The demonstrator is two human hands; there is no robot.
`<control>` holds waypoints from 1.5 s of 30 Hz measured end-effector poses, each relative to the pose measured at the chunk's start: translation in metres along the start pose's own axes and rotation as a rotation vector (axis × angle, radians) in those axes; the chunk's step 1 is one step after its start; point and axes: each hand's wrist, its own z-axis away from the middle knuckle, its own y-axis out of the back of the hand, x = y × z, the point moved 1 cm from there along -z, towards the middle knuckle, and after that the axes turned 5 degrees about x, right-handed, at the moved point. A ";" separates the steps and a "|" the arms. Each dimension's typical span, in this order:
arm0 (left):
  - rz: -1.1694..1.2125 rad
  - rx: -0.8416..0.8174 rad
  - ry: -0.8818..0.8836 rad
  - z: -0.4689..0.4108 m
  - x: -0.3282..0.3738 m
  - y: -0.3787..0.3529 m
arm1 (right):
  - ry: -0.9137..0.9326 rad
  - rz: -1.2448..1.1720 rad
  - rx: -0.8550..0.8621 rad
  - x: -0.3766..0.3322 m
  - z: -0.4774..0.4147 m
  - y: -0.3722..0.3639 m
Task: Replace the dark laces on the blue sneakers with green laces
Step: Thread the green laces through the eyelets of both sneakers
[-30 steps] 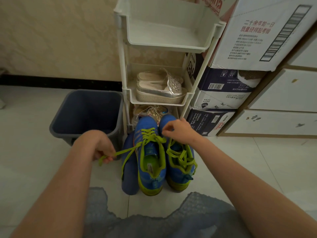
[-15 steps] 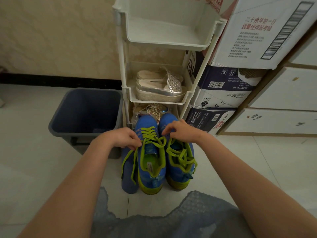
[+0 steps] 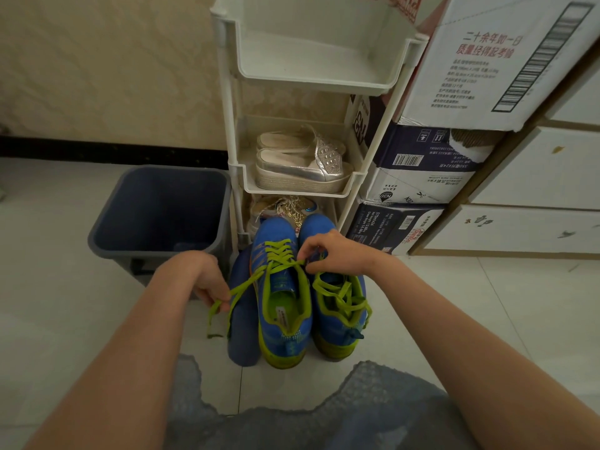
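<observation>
Two blue sneakers stand side by side on the pale floor tiles, toes pointing away from me toward a white plastic rack, both threaded with green. On the nearer-left sneaker the green lace runs out leftward from the upper eyelets. My left hand pinches its free ends between thumb and curled fingers, the tips dangling toward the floor. My right hand hovers over the tongues of the pair, its fingertips pinching the same lace where it leaves the eyelets. The right sneaker sits touching its mate, its green lace lying in loose loops across the opening. A dark blue insole lies just left of the pair, against the left sneaker. A grey waste bin stands further left. Silver platform shoes fill the rack's middle shelf, and cardboard boxes are stacked to its right.
</observation>
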 end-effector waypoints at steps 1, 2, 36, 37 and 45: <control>-0.011 -0.023 -0.020 0.000 0.001 0.001 | 0.003 -0.008 0.010 0.002 -0.001 -0.001; -0.023 -0.043 -0.041 0.000 0.004 0.001 | 0.002 -0.011 0.028 0.003 -0.002 -0.002; 0.547 0.143 -0.243 -0.016 0.000 -0.007 | -0.088 0.165 0.092 -0.033 -0.010 -0.025; 0.544 0.148 -0.251 -0.015 -0.001 -0.006 | -0.102 0.145 0.120 -0.032 -0.010 -0.024; 0.572 0.171 -0.317 -0.013 -0.001 -0.006 | -0.175 -0.024 0.115 -0.031 -0.007 -0.026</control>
